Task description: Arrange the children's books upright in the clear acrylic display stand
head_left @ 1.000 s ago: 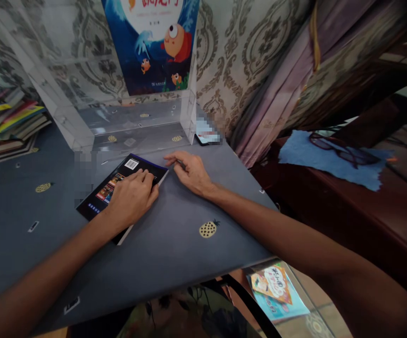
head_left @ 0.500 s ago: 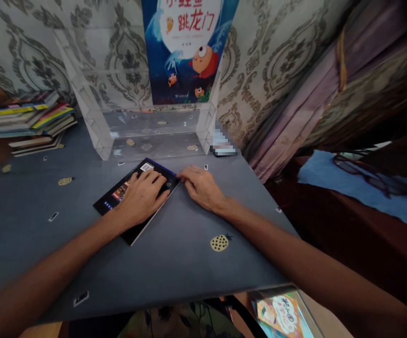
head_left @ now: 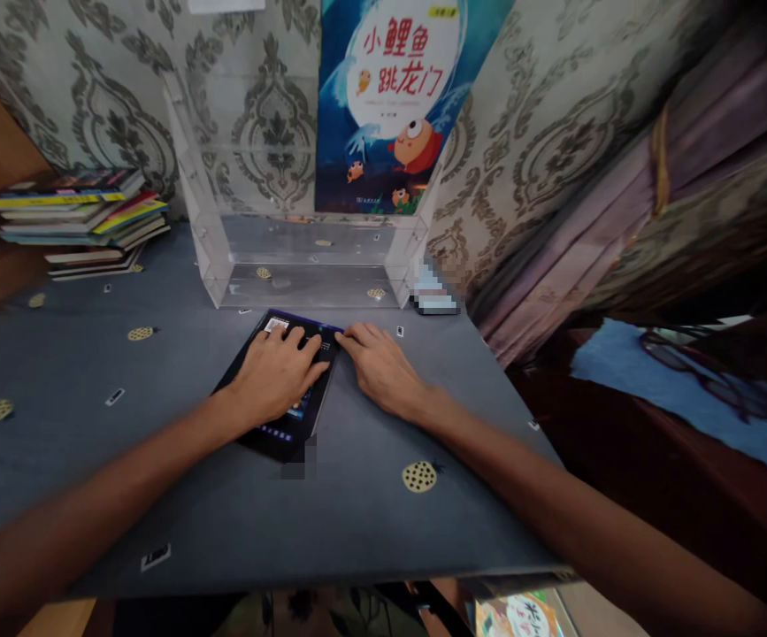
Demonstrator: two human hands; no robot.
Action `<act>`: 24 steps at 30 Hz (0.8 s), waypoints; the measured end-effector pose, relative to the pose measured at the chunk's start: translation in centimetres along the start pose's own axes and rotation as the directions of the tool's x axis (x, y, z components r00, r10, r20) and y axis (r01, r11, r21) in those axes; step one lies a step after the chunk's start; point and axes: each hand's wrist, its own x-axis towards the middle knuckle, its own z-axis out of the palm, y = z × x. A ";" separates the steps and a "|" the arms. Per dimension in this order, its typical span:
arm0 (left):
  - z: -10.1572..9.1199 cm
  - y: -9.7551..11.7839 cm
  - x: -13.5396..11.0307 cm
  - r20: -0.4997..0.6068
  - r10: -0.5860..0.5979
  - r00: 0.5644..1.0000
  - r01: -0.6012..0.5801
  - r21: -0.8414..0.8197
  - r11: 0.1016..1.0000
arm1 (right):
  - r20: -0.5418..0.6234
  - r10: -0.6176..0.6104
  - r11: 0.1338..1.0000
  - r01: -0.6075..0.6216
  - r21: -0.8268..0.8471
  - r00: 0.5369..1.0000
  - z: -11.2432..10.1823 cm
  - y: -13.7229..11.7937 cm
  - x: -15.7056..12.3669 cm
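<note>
A dark-covered book (head_left: 275,432) lies flat on the grey tablecloth (head_left: 57,389), back cover up, in front of a clear acrylic book stand (head_left: 303,257). My left hand (head_left: 277,372) rests palm down on the book with its fingers spread. My right hand (head_left: 379,367) lies on the cloth beside the book, fingertips touching its right edge, fingers stretched. A blue children's picture book (head_left: 396,106) stands upright in the right side of the stand.
A pile of books (head_left: 84,221) sits at the back left of the table. A small blurred object (head_left: 433,292) lies right of the stand. Curtains (head_left: 622,177) hang at the right, above a dark wooden surface with a blue cloth and glasses (head_left: 694,380).
The dark book has turned from a slant toward a more upright line and moved closer to the stand under both hands. The camera has tilted up, showing more of the picture book.
</note>
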 end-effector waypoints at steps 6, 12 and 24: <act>-0.6 -0.6 0.3 0.049 -0.043 0.998 0.043 0.011 0.999 | 0.062 -0.040 0.999 0.039 0.018 0.997 0.4 1.2 3.4; -0.4 -0.5 0.1 0.035 -0.015 0.999 0.014 0.024 1.000 | 0.026 -0.004 0.995 0.002 0.095 1.000 1.3 1.2 3.4; -1.3 0.3 -0.2 0.035 0.336 0.941 -0.325 -0.178 0.929 | -0.053 -0.090 0.936 0.103 0.338 0.994 1.6 1.9 0.1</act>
